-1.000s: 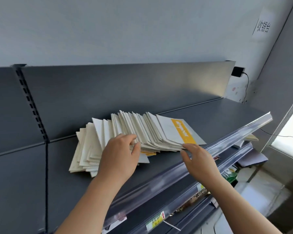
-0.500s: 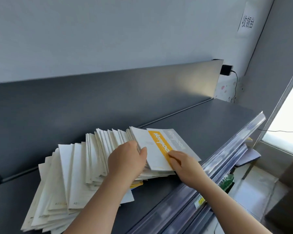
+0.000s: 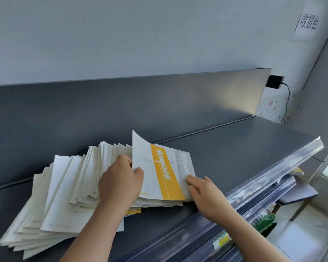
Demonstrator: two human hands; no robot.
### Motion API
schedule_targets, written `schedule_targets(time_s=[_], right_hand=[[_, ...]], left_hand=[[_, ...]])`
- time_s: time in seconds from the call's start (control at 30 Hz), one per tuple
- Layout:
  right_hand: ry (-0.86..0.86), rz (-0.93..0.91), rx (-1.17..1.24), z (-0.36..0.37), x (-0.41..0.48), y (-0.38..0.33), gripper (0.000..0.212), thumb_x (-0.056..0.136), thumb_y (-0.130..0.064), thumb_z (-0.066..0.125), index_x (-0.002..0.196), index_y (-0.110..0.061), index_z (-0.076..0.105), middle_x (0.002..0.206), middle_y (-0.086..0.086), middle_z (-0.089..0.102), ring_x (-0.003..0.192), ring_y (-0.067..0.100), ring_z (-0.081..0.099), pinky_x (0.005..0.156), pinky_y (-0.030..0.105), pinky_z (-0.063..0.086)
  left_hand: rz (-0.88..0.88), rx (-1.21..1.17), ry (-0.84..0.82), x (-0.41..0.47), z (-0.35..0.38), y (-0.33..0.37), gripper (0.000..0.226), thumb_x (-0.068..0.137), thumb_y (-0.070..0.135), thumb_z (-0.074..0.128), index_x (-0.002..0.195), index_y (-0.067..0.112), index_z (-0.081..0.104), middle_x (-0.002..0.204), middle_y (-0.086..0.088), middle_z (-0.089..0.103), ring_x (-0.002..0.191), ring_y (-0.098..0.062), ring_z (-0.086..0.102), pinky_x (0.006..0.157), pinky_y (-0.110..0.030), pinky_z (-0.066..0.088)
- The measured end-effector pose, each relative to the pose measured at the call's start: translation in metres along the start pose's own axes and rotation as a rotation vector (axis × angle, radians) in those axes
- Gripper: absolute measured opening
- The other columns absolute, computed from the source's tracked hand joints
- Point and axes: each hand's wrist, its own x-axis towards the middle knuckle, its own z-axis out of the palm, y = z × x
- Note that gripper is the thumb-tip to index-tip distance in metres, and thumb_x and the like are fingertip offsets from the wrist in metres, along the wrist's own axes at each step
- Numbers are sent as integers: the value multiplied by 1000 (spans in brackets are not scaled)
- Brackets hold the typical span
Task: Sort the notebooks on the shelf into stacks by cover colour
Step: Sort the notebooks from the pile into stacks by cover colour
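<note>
Head view: I see the left hand (image 3: 119, 184) pinching the yellow-banded notebook (image 3: 165, 173) by its left edge, thumb on the cover and fingers (image 3: 124, 160) curled behind, so its far corner curves up off the pile. The right hand (image 3: 206, 195) lies with straight, released fingers pressed flat on the grey-banded notebook (image 3: 184, 167) just beneath, grasping nothing. Both notebooks sit at the right end of a fanned pile of pale notebooks (image 3: 61, 201) spread over the dark grey shelf (image 3: 235, 157), near its clear front rail (image 3: 284, 167)
</note>
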Motion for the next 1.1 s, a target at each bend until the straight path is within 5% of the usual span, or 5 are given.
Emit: schedule_targets(time_s=[0.1, 0.2, 0.43, 0.6, 1.1], right_hand=[[-35, -112, 117, -5, -9, -10, 33, 101, -16, 29, 120, -13, 57, 131, -10, 53, 120, 1, 42, 106, 8, 4], [-95, -162, 188, -9, -12, -12, 36, 101, -18, 29, 127, -20, 55, 135, -15, 47, 122, 0, 35, 98, 9, 26], [4, -139, 81, -3, 3, 10, 24, 93, -4, 29, 77, -14, 44, 72, -6, 47, 72, 14, 47, 103, 25, 28], [-51, -263, 87, -5, -1, 1, 35, 99, -10, 29, 121, -13, 55, 130, -2, 53, 120, 18, 44, 104, 18, 26], [-180, -243, 134, -9, 4, -1, 41, 102, -16, 26, 135, -25, 47, 145, -12, 38, 130, 17, 35, 110, 23, 20]], left_hand=[[-33, 30, 44, -7, 4, 3, 13, 86, 31, 53, 93, 20, 51, 79, 8, 61, 70, -16, 57, 53, -27, 38], [-51, 82, 56, -14, 4, 8, 22, 84, 38, 60, 95, 21, 50, 81, 11, 59, 68, -13, 55, 49, -25, 33], [-98, 78, 30, -22, 3, 11, 27, 81, 37, 64, 100, 24, 49, 92, 11, 63, 77, -16, 60, 57, -28, 40], [-117, 65, 34, -22, -2, 15, 28, 80, 35, 67, 99, 24, 50, 88, 12, 59, 78, -15, 57, 60, -28, 39], [-133, -60, 113, -22, -15, 2, 16, 89, 14, 60, 105, 14, 57, 107, -2, 64, 82, -19, 57, 48, -19, 36]])
